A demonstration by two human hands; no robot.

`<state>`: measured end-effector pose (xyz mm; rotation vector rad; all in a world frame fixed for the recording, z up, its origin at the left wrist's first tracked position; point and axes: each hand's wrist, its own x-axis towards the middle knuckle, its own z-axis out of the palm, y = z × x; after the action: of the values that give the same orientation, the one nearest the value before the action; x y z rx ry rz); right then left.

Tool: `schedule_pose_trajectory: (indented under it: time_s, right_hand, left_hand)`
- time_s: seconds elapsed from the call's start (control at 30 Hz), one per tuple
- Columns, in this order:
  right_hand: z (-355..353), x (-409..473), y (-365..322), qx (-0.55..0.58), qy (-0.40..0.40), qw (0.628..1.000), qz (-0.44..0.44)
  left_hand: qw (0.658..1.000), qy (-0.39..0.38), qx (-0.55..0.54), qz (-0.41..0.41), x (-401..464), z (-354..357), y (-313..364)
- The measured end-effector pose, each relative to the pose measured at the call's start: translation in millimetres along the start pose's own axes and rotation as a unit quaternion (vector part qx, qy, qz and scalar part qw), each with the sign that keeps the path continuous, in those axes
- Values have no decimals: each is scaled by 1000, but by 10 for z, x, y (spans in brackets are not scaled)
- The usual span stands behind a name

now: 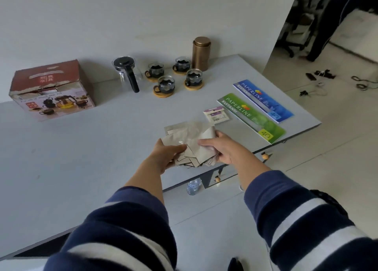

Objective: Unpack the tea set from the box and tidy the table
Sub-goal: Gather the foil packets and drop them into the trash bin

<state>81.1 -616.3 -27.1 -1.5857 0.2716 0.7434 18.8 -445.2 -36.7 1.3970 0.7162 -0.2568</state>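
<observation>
Head view: tea set is out on the far side of the table [86, 168]. Glass teapot [127, 72] with black lid and handle stands upright, right of the box [51, 90]. Four glass cups on round wooden coasters sit just right of the teapot in a loose cluster: back left cup [155, 70], back right cup [182, 64], front left cup [166, 84], front right cup [194, 78]. Copper canister [201, 52] stands upright behind the right-hand cups, close to the wall. Box is closed, top edge torn, well apart to the left of everything else.

Both hands are well clear of the tea set, nearer the table's front edge. Left hand [166, 155] and right hand [222, 151] both clamp a bundle of grey-brown wrapping paper [191, 139], one on each side, thumbs on top, fingers curled under. Far end of the paper touches or sits just above the table; can't tell which.

Right of the paper: small white-purple packet [216, 115], then green Paperline book [251, 117] and blue Paperline book [263, 101], lying flat, side by side along the right edge.

Below the table edge: plastic water bottle [193, 186] on the floor, drawer knobs visible. Sleeves are navy with white stripes
</observation>
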Motion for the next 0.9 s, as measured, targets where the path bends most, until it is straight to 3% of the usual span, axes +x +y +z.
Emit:
schedule_pose_trajectory:
  time_s: [0.23,0.6,0.77,0.9]
  right_hand:
    - [-1604,-374,139,41,154,987,-34]
    - [-4550,-988,1176,53,342,938,34]
    - [-5270,-844,1677,16,364,928,74]
    - [-5529,-676,2069,19,361,923,133]
  left_hand:
    - [989,-107,83,56,48,1711,128]
    - [941,-264,206,59,60,4892,-728]
    - [925,-246,286,43,228,5682,-1180]
    - [881,-256,394,49,376,5903,-1393]
